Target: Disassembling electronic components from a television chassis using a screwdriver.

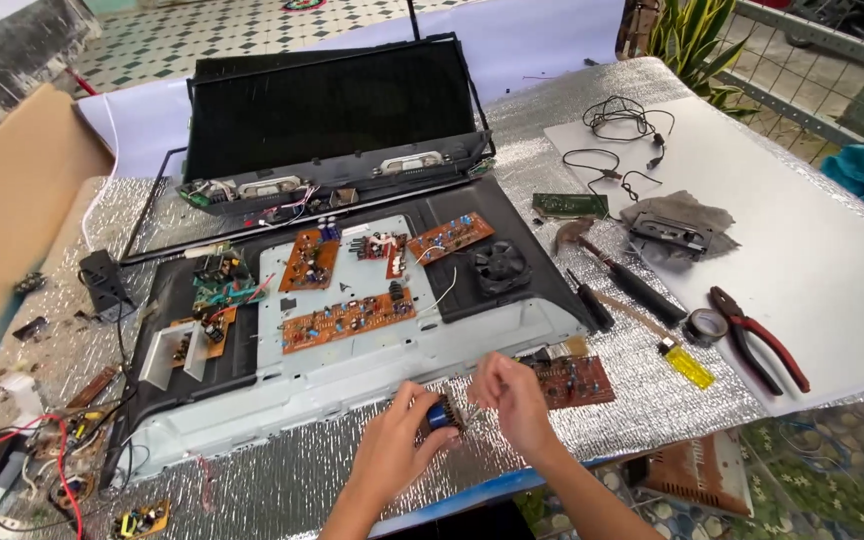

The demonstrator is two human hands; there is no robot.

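Observation:
My left hand (392, 440) grips a small dark part with a blue component (441, 414) near the table's front edge. My right hand (512, 395) pinches at the same part from the right, fingertips touching it. Just right of my hands lies a loose brown circuit board (577, 380). Beyond my hands sits an opened flat-screen chassis (352, 370) with several orange circuit boards (347, 318) and a small black fan (500, 266) mounted on it.
Red-handled pliers (762, 345), a yellow lighter (687, 365), a tape roll (702, 325) and black screwdrivers (632, 285) lie to the right. A green board (570, 205), cables (622, 130) and a cassette mechanism (667, 232) sit further back. Wires and small boards (72, 470) clutter the left.

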